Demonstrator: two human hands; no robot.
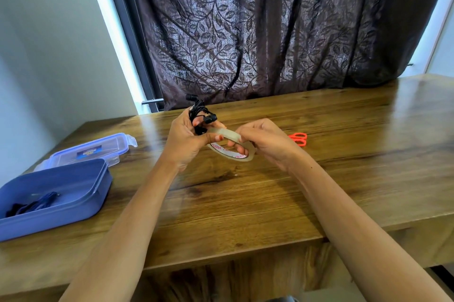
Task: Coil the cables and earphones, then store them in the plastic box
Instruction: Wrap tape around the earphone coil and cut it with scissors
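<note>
Black earphones [200, 115], already coiled, sit in the grip of your left hand [185, 140] above the middle of the bench [245, 203]; its thumb also touches the clear tape roll [232, 148]. Your right hand [266, 142] holds this roll, fingers curled through its ring, just right of the coil. The blue plastic box [61, 218] stands open at the left edge of the bench, nearer to your left hand, with a blue cable [41, 202] inside. Orange scissors [298, 139] lie just behind your right hand. From the coil to the box the way passes over bare wood.
</note>
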